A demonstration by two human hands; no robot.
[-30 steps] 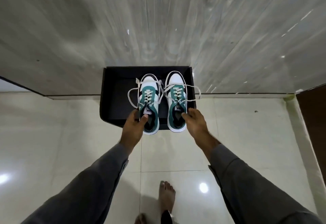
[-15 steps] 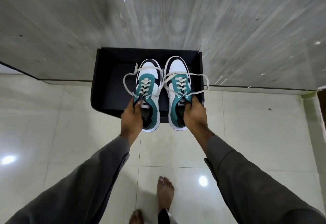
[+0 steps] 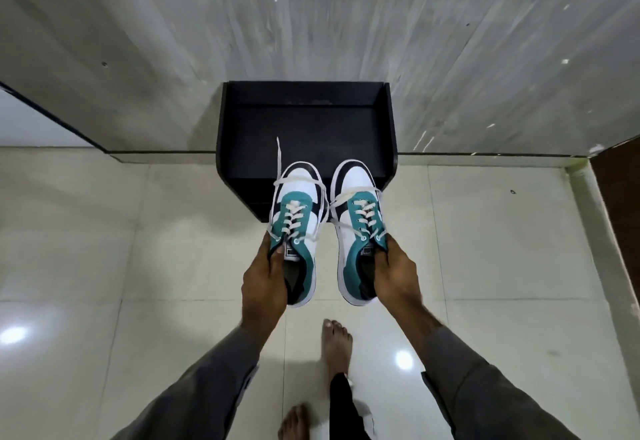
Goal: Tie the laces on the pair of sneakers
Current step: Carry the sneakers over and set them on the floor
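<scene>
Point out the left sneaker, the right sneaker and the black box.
left sneaker (image 3: pixel 300 183): head view, on its white toe.
right sneaker (image 3: pixel 356 180): head view, on its white toe.
black box (image 3: pixel 304 128): head view, on its bare dark inner floor.

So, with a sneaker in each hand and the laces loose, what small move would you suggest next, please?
Probably lower both onto the floor tiles: the left hand grips the left sneaker, the right hand the right sneaker, so no hand is free for the untied laces.
</scene>
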